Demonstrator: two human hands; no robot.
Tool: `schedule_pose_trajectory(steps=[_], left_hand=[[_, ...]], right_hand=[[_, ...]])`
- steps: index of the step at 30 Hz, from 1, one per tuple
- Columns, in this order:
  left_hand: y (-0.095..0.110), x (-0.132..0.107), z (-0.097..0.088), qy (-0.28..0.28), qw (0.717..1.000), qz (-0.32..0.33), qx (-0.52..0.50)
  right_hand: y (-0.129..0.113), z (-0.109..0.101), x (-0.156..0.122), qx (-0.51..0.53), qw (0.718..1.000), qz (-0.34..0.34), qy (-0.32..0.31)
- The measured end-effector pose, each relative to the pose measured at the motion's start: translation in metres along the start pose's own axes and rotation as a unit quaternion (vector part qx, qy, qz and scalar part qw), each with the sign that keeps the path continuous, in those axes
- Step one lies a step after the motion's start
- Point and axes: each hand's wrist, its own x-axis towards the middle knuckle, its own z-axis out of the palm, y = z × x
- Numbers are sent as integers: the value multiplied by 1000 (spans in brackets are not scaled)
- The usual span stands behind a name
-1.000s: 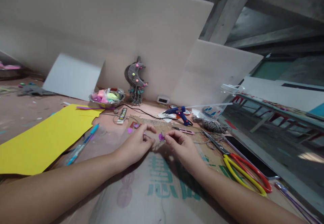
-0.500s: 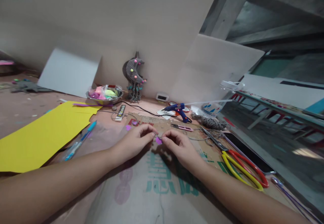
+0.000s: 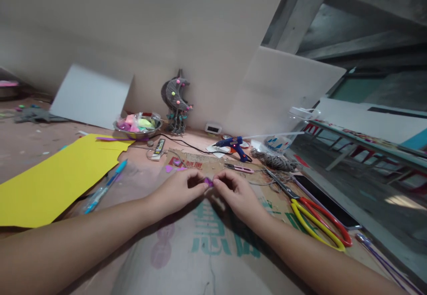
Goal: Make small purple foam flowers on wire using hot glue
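My left hand point(image 3: 182, 190) and my right hand point(image 3: 233, 193) meet fingertip to fingertip over a brown cardboard sheet point(image 3: 207, 241) with green print. Between them they pinch a small purple paper piece point(image 3: 208, 181). Both hands have curled, closed fingers. More small purple and pink cut-outs point(image 3: 173, 167) lie just beyond my left hand on the cardboard.
Red and yellow scissors point(image 3: 316, 221) and a dark phone point(image 3: 325, 204) lie to the right. A blue glue gun point(image 3: 233, 145), pink clippers point(image 3: 239, 168), twine point(image 3: 275, 161), a bowl of coloured pieces point(image 3: 138, 127), a moon ornament point(image 3: 176, 99), yellow paper point(image 3: 56, 175) and a blue pen point(image 3: 105, 186) surround the cardboard.
My hands have drawn closer together until the fingertips meet on the purple piece. The view has shifted slightly downward.
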Motion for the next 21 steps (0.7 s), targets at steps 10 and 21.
schedule_pose_trajectory(steps=[10, 21], left_hand=[[3, -1, -2, 7, 1000, -12, 13], [0, 0, -1, 15, 999, -5, 36]], right_hand=[[-1, 4, 0, 3, 1000, 12, -15], [-2, 6, 0, -25, 1000, -12, -9]])
